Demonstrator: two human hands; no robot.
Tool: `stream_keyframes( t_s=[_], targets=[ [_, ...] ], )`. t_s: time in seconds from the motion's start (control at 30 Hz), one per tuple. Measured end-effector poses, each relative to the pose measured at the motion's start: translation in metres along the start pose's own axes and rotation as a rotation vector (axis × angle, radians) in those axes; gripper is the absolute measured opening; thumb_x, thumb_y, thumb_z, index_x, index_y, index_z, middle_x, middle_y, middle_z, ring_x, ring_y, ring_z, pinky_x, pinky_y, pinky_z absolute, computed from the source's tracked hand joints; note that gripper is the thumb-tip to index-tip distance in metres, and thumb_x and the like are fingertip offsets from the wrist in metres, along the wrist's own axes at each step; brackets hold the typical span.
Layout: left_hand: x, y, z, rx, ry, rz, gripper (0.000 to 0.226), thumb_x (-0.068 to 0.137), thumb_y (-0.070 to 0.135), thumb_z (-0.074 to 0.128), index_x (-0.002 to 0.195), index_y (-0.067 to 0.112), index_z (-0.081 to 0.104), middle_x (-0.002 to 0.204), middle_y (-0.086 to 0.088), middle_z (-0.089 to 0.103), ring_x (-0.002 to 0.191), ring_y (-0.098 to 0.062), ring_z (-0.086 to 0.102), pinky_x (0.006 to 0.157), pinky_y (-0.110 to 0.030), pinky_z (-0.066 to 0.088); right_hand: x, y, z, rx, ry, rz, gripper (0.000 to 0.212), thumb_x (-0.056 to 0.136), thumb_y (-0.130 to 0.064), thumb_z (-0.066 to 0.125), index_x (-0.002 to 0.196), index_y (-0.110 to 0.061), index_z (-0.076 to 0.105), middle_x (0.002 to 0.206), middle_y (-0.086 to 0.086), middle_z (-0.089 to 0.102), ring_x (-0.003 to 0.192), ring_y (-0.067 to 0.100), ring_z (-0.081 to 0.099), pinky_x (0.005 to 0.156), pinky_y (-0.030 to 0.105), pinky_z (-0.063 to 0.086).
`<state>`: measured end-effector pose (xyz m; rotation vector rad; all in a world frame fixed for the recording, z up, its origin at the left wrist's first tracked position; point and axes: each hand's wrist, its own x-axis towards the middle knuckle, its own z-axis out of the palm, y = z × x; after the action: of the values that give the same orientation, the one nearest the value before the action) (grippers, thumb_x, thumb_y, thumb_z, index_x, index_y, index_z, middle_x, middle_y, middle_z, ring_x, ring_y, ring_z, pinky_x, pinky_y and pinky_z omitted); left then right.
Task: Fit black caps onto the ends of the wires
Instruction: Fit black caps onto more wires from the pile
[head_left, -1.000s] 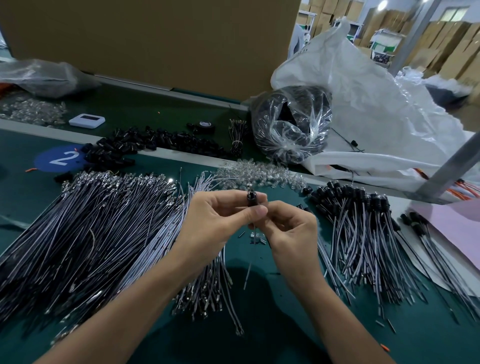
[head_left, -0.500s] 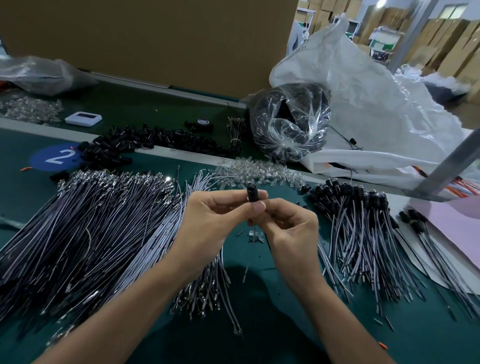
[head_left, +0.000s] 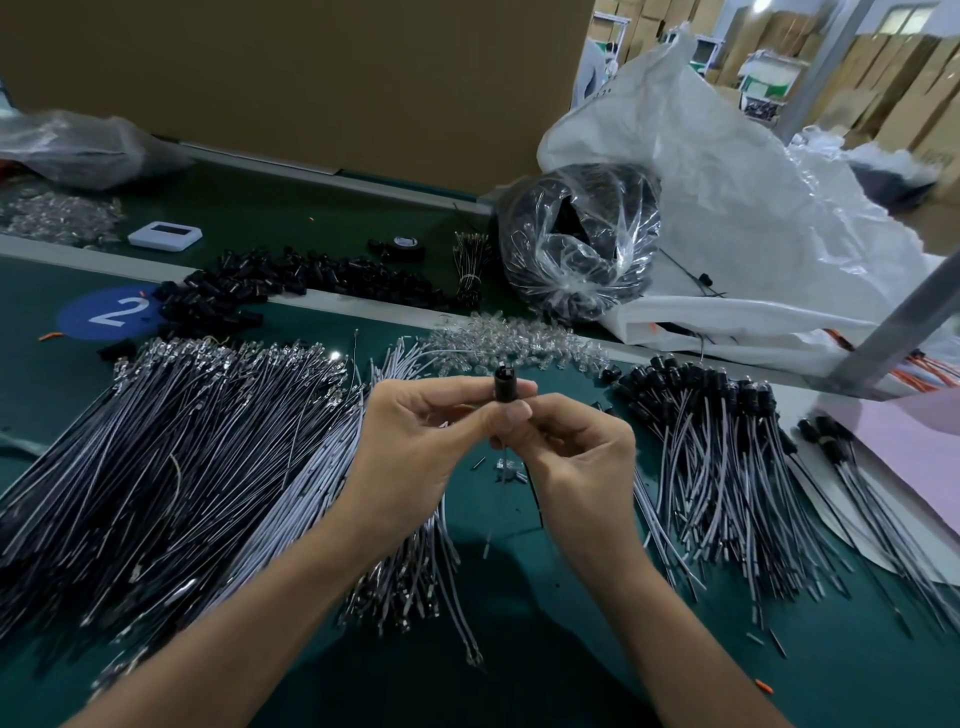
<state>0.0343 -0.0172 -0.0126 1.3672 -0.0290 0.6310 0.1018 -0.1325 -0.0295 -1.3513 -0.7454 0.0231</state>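
Observation:
My left hand (head_left: 421, 447) pinches a small black cap (head_left: 504, 385) between thumb and forefinger, upright above the green table (head_left: 545, 649). My right hand (head_left: 576, 452) sits just below it, fingers curled round the thin wire (head_left: 503, 465) that hangs from the cap's underside. A large heap of uncapped grey wires (head_left: 182, 467) spreads at the left. Capped wires (head_left: 727, 457) lie fanned at the right. Loose black caps (head_left: 291, 280) are piled behind, along the table's rail.
Clear small parts (head_left: 519, 343) lie scattered behind my hands. A plastic bag of black parts (head_left: 576, 239) and a big white sack (head_left: 753, 197) stand at the back right. A white device (head_left: 164, 236), a blue "2" sticker (head_left: 109, 312) and a metal post (head_left: 893, 332) are around.
The cap has risen slightly and shows further above my left fingers; both hands stay close together in the same spot.

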Motion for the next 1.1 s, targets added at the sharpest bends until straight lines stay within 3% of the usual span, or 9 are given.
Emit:
stream_keyframes(
  t_s=[0.17,0.27,0.5,0.63,0.73,0.8,1.1],
  targets=[
    [0.0,0.004,-0.002,-0.029,-0.03,0.002,0.037,0.069,0.024,0.086,0.104,0.022,0.075,0.098,-0.005,0.077,0.092,-0.02,0.073,0.078,-0.026,0.057,0.0,-0.001,0.001,-0.003,0.001,-0.005,0.005,0.08,-0.008,0.072,0.08,-0.012,0.075,0.072,0.001,0.073,0.069,0.014,0.068,0.067,0.027,0.055],
    [0.001,0.005,-0.003,-0.12,0.043,0.059,0.021,0.073,0.019,0.082,0.093,0.017,0.075,0.093,-0.009,0.076,0.087,-0.019,0.073,0.074,-0.025,0.056,0.0,-0.002,0.002,0.0,-0.002,-0.005,0.012,0.078,-0.006,0.074,0.08,-0.018,0.075,0.074,-0.001,0.075,0.07,0.015,0.072,0.068,0.026,0.057],
    [0.003,0.006,-0.006,-0.139,0.085,0.051,0.017,0.067,0.013,0.079,0.084,0.013,0.075,0.085,-0.005,0.075,0.082,-0.015,0.069,0.074,-0.022,0.054,0.0,-0.002,0.001,-0.119,-0.006,-0.019,0.016,0.078,-0.012,0.075,0.081,-0.028,0.075,0.074,-0.002,0.075,0.071,0.027,0.072,0.068,0.049,0.058],
    [0.004,0.006,-0.008,-0.132,0.06,-0.01,0.017,0.062,0.021,0.08,0.079,0.019,0.077,0.081,-0.001,0.074,0.08,-0.012,0.067,0.075,-0.022,0.054,0.001,-0.003,-0.001,-0.178,0.005,-0.028,0.02,0.078,-0.006,0.077,0.081,-0.025,0.074,0.074,-0.003,0.075,0.071,0.021,0.073,0.07,0.047,0.059],
    [0.004,0.005,-0.009,-0.098,0.031,-0.002,0.016,0.063,0.014,0.084,0.076,0.02,0.076,0.081,-0.001,0.072,0.081,-0.015,0.064,0.078,-0.027,0.052,0.002,-0.003,-0.002,-0.208,0.003,-0.034,0.019,0.078,-0.002,0.077,0.082,-0.02,0.075,0.073,-0.001,0.074,0.069,0.026,0.071,0.068,0.049,0.057],
    [0.004,0.005,-0.01,-0.101,0.014,0.01,0.014,0.065,0.02,0.081,0.077,0.02,0.075,0.083,-0.003,0.071,0.083,-0.018,0.062,0.08,-0.03,0.052,0.002,-0.003,-0.003,-0.213,0.002,-0.035,0.02,0.078,-0.001,0.077,0.082,-0.02,0.075,0.073,-0.001,0.074,0.069,0.027,0.071,0.067,0.05,0.056],
    [0.002,0.006,-0.01,-0.07,-0.05,0.072,0.006,0.077,0.022,0.07,0.08,0.023,0.065,0.089,0.0,0.067,0.084,-0.016,0.059,0.077,-0.028,0.051,0.002,-0.004,-0.003,-0.133,-0.063,-0.006,0.019,0.082,-0.009,0.072,0.084,-0.028,0.074,0.075,-0.001,0.075,0.073,0.027,0.071,0.07,0.052,0.057]
  ],
)
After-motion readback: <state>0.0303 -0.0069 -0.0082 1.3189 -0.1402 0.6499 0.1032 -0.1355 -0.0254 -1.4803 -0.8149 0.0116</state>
